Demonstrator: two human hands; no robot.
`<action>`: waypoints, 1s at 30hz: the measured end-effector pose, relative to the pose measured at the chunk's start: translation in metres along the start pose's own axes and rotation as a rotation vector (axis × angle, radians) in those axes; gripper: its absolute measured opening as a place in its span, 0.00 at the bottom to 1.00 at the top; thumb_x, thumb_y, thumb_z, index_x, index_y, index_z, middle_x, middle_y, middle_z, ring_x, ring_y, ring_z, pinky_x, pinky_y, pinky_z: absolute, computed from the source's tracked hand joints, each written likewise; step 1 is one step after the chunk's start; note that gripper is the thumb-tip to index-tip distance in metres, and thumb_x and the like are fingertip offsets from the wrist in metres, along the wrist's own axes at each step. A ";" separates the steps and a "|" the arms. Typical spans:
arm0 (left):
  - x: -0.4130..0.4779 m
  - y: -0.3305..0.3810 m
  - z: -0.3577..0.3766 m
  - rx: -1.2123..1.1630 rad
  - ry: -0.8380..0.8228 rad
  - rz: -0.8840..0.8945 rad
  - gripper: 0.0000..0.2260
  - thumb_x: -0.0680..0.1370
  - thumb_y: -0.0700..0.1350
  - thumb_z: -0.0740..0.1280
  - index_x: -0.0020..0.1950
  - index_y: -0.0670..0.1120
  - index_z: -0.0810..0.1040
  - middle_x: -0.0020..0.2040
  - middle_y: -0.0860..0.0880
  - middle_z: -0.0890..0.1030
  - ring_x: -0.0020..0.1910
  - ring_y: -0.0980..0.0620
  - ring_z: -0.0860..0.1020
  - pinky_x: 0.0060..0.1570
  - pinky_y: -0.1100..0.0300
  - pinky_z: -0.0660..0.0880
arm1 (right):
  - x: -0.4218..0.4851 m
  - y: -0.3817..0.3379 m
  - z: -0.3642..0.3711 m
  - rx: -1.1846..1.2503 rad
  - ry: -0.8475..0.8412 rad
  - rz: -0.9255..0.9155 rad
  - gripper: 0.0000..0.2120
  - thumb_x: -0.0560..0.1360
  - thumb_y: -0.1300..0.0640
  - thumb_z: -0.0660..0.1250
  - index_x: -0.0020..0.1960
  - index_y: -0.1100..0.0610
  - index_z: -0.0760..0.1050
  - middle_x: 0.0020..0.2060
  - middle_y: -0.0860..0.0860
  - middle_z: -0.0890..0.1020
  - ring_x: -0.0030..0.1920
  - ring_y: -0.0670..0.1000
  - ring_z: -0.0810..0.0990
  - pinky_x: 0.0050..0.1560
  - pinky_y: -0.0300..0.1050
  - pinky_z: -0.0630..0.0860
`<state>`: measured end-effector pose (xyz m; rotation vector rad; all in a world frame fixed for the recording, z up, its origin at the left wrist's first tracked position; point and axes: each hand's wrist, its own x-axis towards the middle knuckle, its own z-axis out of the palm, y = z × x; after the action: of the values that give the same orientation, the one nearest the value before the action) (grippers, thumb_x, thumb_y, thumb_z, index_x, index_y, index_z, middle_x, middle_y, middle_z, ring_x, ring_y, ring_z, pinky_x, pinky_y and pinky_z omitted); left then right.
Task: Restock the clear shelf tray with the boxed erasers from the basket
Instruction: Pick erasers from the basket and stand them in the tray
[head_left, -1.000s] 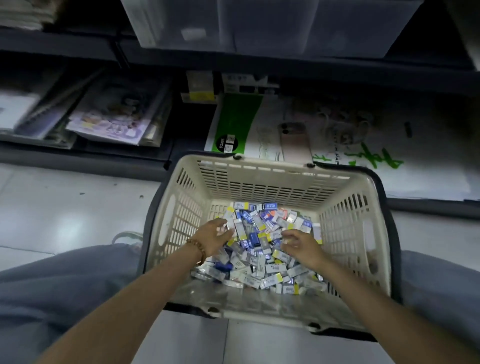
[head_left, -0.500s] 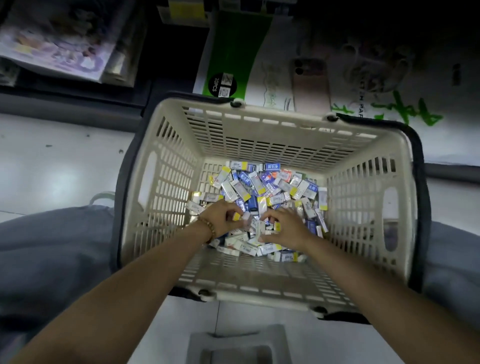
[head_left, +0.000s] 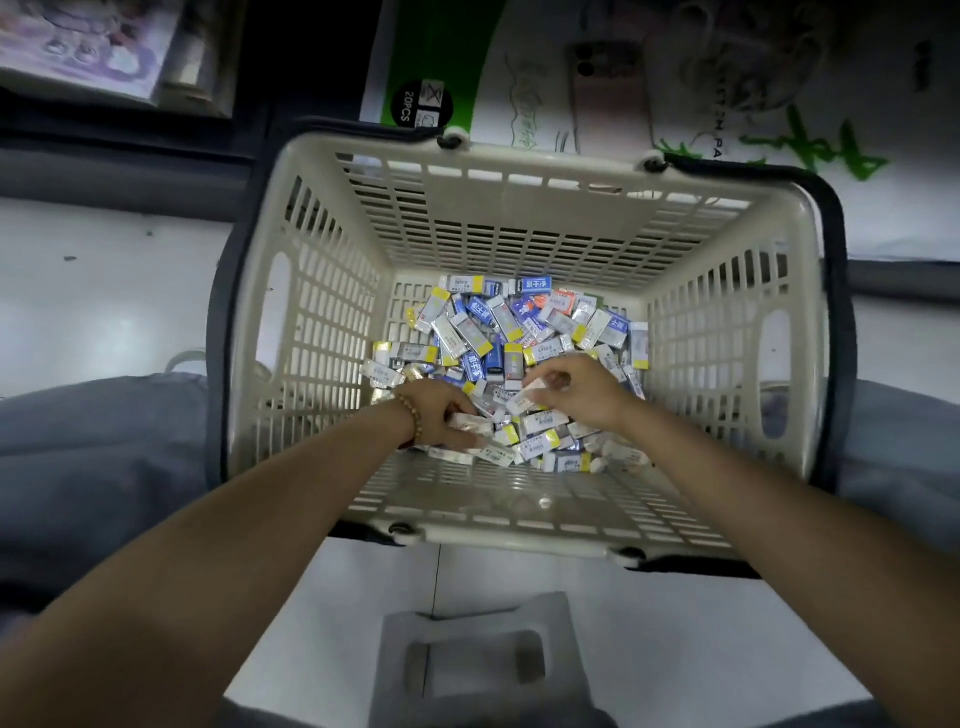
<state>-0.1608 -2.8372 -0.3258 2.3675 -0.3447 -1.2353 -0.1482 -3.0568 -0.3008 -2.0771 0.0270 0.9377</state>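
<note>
The boxed erasers (head_left: 498, 332) lie in a loose heap on the floor of the basket (head_left: 519, 208), banked toward its far wall. Their long axes point every way, so no two neighbours line up. At the near edge of that heap both hands are down among them. The right hand (head_left: 582, 395) pinches one white box (head_left: 530, 397) between thumb and fingers. That box is lifted a little off the pile, its long axis slanting from the basket's near left up toward its far right. The left hand (head_left: 441, 415), with a beaded bracelet (head_left: 410, 415) at the wrist, has its fingers curled over what look like a couple of white boxes (head_left: 467, 423) lying crosswise. How many it really holds I cannot tell.

The clear tray (head_left: 395, 675) sits on the pale floor on the near side of the basket, outside its near wall and between the person's knees. So the relation that matters is this: the tray lies behind both hands, toward the body, roughly midway between the two forearms. Neither hand looks clearly nearer. My guess is that each handful must come up over the basket's near rim and back, with the boxes turned parallel before they go in.
</note>
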 end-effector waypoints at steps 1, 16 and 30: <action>0.001 0.004 0.002 0.005 -0.017 0.015 0.23 0.69 0.57 0.73 0.60 0.48 0.78 0.55 0.48 0.81 0.54 0.49 0.79 0.50 0.62 0.73 | -0.001 -0.001 -0.006 0.069 0.018 0.028 0.10 0.74 0.60 0.70 0.54 0.60 0.80 0.36 0.54 0.75 0.38 0.50 0.74 0.42 0.44 0.72; -0.025 0.020 -0.045 -0.609 0.060 -0.115 0.14 0.78 0.53 0.63 0.43 0.44 0.77 0.36 0.48 0.78 0.32 0.55 0.75 0.32 0.64 0.75 | -0.022 -0.029 -0.046 1.048 0.063 0.262 0.16 0.76 0.58 0.65 0.63 0.61 0.71 0.50 0.53 0.78 0.47 0.47 0.79 0.49 0.38 0.79; -0.052 0.063 -0.089 -1.571 0.011 0.075 0.09 0.72 0.33 0.68 0.51 0.38 0.74 0.42 0.43 0.85 0.46 0.49 0.83 0.41 0.62 0.80 | -0.029 -0.102 -0.018 0.852 0.252 -0.030 0.05 0.73 0.60 0.69 0.49 0.57 0.80 0.50 0.54 0.83 0.49 0.51 0.81 0.50 0.38 0.79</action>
<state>-0.1185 -2.8464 -0.2134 0.9648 0.4328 -0.8480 -0.1242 -3.0120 -0.2062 -1.3711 0.4474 0.4986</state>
